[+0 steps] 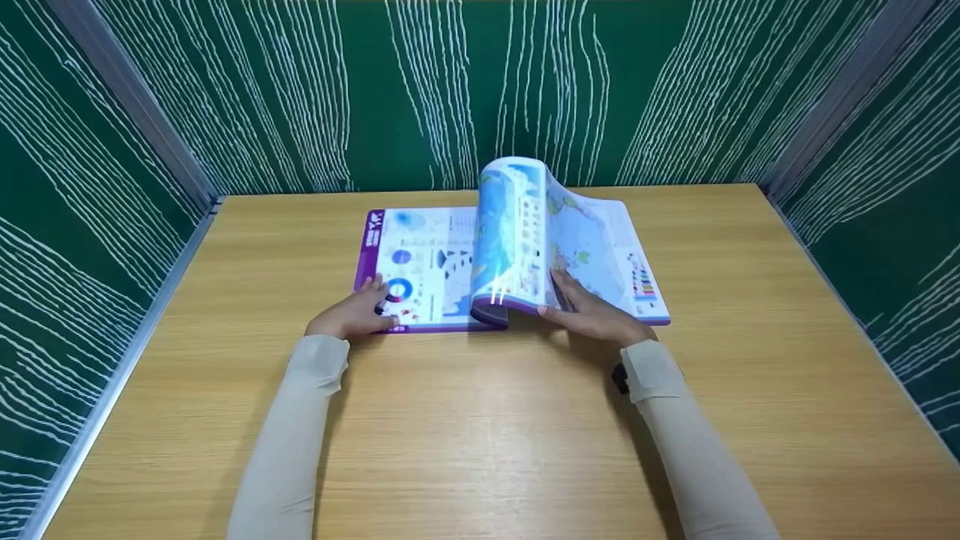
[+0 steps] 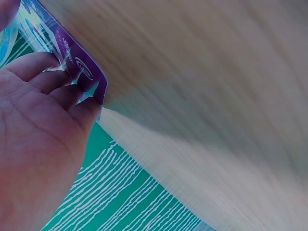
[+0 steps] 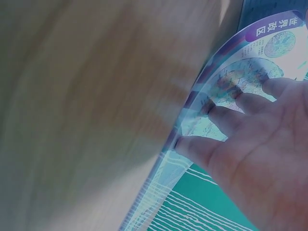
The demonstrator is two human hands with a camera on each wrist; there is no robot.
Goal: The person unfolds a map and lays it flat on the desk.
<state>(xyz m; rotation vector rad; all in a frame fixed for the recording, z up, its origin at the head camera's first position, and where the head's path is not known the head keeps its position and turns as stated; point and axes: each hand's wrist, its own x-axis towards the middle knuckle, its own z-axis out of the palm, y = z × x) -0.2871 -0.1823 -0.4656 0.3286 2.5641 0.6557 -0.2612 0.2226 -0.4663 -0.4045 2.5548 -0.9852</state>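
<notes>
A wide book of glossy map pages lies spread on the table, with purple borders and small charts. A bundle of its leaves arches up in the middle and curls over to the left. My left hand rests on the lower left corner of the left page, fingers spread over its purple edge. Against the lower right side of the arched leaves my right hand has its fingers extended, thumb near their bottom edge. In the right wrist view, fingertips touch a bowed map page.
The wooden table extends around the book on all sides. Green panels with white wavy lines rise at the back and both sides, joined by grey posts. A dark band shows at the right cuff.
</notes>
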